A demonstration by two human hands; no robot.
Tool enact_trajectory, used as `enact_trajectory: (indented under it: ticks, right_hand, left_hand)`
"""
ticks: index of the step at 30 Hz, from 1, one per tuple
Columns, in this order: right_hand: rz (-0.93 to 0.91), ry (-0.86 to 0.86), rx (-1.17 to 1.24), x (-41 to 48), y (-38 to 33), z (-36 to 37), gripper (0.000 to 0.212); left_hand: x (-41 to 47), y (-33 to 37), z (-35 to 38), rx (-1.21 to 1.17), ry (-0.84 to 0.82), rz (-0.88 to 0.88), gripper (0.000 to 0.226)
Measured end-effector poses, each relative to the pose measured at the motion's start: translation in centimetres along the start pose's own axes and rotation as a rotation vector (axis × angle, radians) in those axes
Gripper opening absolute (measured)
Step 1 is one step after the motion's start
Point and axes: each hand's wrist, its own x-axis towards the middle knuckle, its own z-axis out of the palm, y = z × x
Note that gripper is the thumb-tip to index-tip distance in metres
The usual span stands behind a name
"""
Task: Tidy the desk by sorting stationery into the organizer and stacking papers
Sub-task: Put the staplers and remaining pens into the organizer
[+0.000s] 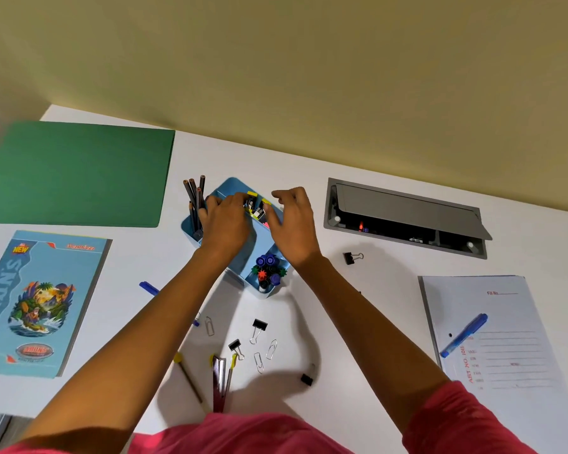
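1. Nearest on the desk (358, 198) lie a pencil (188, 378) with a yellow end and a dark stapler (218, 385); the stapler is probably the heaviest loose piece, stiff, best taken around its middle
2. Just beyond, wire paper clips (259, 362) and black binder clips (258, 326) are scattered; they look light and slippery, easiest pinched singly, the binder clips by their wire handles
3. A blue pen (465, 335) rests on the white form (505, 348) at right; a notebook (40, 303) lies at left. Papers are thin and floppy, so lifting by an edge with support beneath seems wise
4. The blue organizer (233, 188) stands mid-desk: its near pocket holds markers (267, 268) upright, its left pocket pencils (194, 198)
5. The left hand (225, 221) and right hand (292, 221) reach over the far pocket, fingers curled around small yellow and black pieces; I cannot tell whether either really grips them
6. Farthest, a green folder (76, 173) and an open cable box (404, 217)
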Motion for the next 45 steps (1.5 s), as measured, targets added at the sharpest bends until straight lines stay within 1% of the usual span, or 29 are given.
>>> enact_trajectory:
  ticks: [5,8,11,15,20,23,25,29,33,37,40,42,45]
  right_hand:
    - [0.042,0.056,0.052,-2.3,0.9,-1.9,0.024]
    - [0.037,0.127,0.084,-3.5,1.2,-2.6,0.021]
    - [0.015,0.191,0.106,-4.3,1.5,-3.0,0.018]
    - [0.004,0.235,0.122,-4.9,1.8,-3.0,0.015]
    - [0.008,0.239,0.143,-5.6,1.9,-2.9,0.014]
    - [0.025,0.242,0.140,-5.9,2.0,-3.0,0.014]
    - [0.033,0.245,0.131,-6.1,2.0,-3.2,0.013]
    - [0.076,0.240,0.132,-6.5,2.0,-3.6,0.014]
    - [0.127,0.233,0.114,-6.9,2.1,-3.8,0.015]
    - [0.163,0.254,0.103,-7.5,1.7,-4.3,0.020]
    - [0.147,0.285,0.104,-8.2,1.1,-5.0,0.019]
    - [0.129,0.310,0.101,-8.6,0.8,-5.4,0.017]
    - [0.082,0.357,0.092,-9.5,-0.1,-6.2,0.015]
  left_hand:
    - [0.4,0.6,0.3,-0.048,0.006,-0.055,0.041]
    - [0.8,0.7,0.6,-0.066,0.002,-0.039,0.034]
    - [1.2,0.4,0.6,-0.082,-0.004,-0.014,0.033]
    - [1.5,0.1,0.6,-0.096,-0.022,0.000,0.032]
    - [1.2,0.2,0.8,-0.054,-0.036,-0.001,0.035]
    - [1.4,0.5,1.0,-0.050,-0.023,-0.027,0.032]
    - [1.5,0.7,1.1,-0.065,0.014,-0.042,0.030]
    - [1.2,1.0,1.1,-0.050,0.032,-0.023,0.025]
    - [0.7,1.1,1.0,-0.068,0.055,-0.008,0.032]
    - [-0.3,1.2,0.8,-0.086,0.097,0.026,0.039]
    - [-1.3,1.0,0.8,-0.139,0.134,0.066,0.040]
    - [-1.9,0.8,0.8,-0.135,0.170,0.132,0.037]
    - [-3.6,0.5,0.3,-0.146,0.224,0.260,0.027]
